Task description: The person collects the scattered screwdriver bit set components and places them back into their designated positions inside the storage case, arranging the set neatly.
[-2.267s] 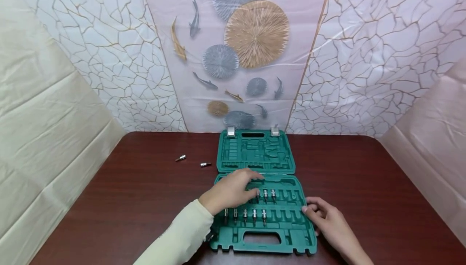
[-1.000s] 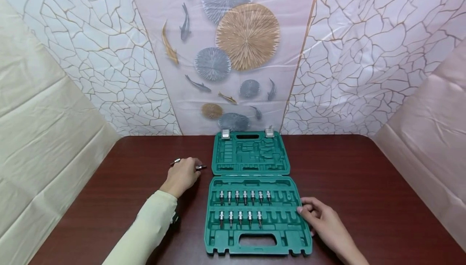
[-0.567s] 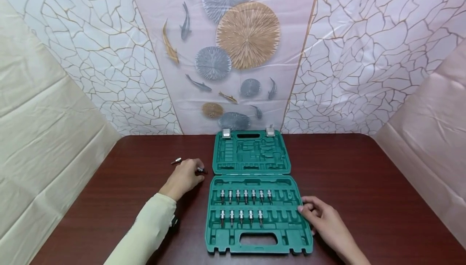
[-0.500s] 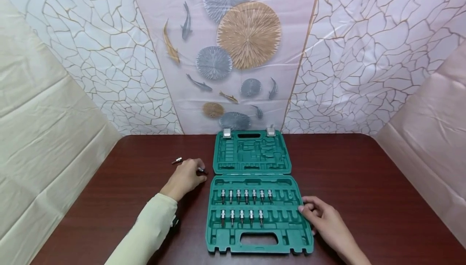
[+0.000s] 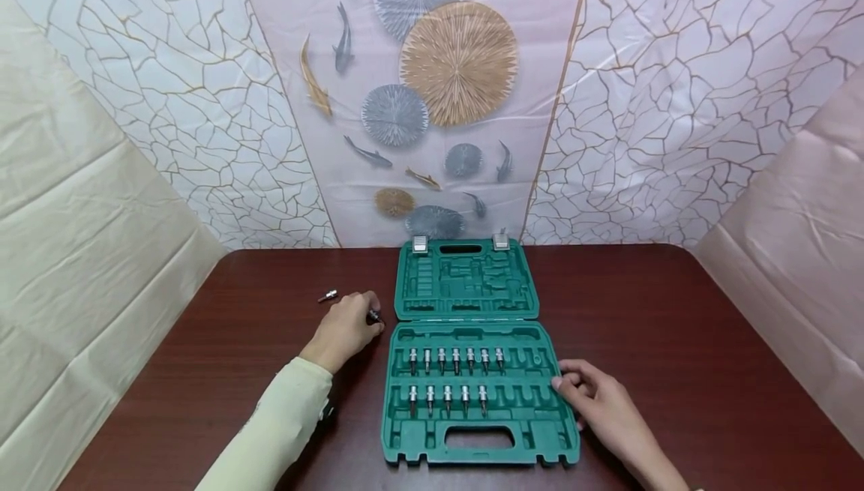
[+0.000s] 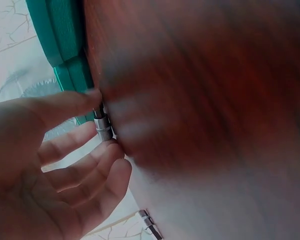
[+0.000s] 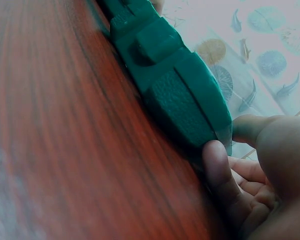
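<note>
My left hand (image 5: 343,328) is at the table to the left of the green tool case (image 5: 472,431). Between its thumb and fingers it pinches a bit socket (image 6: 103,129), a silver collar with a dark tip; the fingers partly cover it in the head view. A second bit socket (image 5: 328,295) lies on the table just beyond that hand. The case lies unfolded, with two rows of bit sockets (image 5: 448,399) standing in its slots. At its right edge my right hand (image 5: 604,405) grips the rim, thumb on top and fingers against the side wall (image 7: 182,112).
The case's lid (image 5: 466,281) lies flat behind the base, its two silver latches (image 5: 420,244) toward the back wall. Dark red-brown table (image 5: 648,311) surrounds the case. Patterned cloth walls (image 5: 459,64) enclose the back and sides.
My left hand has moved from over the case to the table at left and taken up a bit socket that lay there. My right hand has stayed at the case's edge.
</note>
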`<state>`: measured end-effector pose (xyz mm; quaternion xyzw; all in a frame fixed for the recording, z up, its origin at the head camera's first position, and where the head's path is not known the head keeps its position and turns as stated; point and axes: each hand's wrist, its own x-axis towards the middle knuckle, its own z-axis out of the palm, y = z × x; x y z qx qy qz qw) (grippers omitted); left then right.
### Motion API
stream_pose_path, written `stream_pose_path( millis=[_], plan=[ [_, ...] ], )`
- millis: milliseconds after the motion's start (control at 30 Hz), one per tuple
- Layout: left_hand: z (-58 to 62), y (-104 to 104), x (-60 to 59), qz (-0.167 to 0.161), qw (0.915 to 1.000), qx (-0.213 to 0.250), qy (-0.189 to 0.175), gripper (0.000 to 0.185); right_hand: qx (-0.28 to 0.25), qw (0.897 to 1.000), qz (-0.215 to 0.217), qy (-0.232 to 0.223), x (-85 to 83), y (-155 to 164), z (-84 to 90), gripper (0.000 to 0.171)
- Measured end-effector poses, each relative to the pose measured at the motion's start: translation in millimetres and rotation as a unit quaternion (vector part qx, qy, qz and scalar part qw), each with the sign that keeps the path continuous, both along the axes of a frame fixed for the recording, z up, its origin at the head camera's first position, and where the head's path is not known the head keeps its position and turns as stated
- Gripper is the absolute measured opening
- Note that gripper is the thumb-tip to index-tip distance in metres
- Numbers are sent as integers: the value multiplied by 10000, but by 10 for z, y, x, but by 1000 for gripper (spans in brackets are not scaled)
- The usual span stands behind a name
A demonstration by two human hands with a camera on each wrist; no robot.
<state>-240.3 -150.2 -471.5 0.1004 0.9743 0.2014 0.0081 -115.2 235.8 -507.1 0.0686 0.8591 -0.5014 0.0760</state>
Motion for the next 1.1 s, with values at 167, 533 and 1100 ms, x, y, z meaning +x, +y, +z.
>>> stream_pose_path(
  millis=[167, 533, 1100],
  plan=[
    [-23, 42, -3, -73, 10000, -40, 39, 21, 34, 10000, -13, -18, 0, 2, -5, 58],
    [-24, 70, 18, -18, 9999, -150, 35, 24, 65, 10000, -37, 13, 15, 2, -38, 59],
    [94, 87, 328, -165, 9937, 185, 1089, 29, 51, 9999, -1, 128, 10, -12, 13, 56]
  ],
)
